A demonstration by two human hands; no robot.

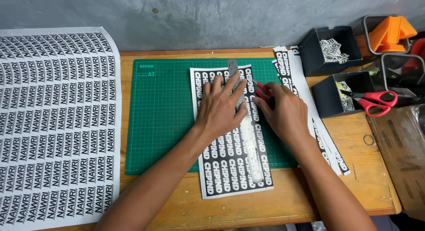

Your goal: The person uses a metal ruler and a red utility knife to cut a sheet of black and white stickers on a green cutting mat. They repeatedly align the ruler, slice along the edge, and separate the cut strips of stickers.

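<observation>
At the centre of the frame we press our left hand [220,108], fingers spread flat and gripping nothing, on a long steel ruler [246,129] lying lengthwise over a black-and-white printed sticker sheet [226,164] on the green gridded cutting mat [161,120]. Just right of it, our right hand [283,111] has its fingers curled around a red-handled cutting knife [264,90] touching the ruler's edge. The wooden worktop [354,186] carries them, with red-handled scissors [376,100] at right.

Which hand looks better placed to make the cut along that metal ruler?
The right hand: it already holds the red-handled cutter at the metal ruler's edge, on the printed sheet. The left hand lies flat, pressing the ruler down.
</observation>
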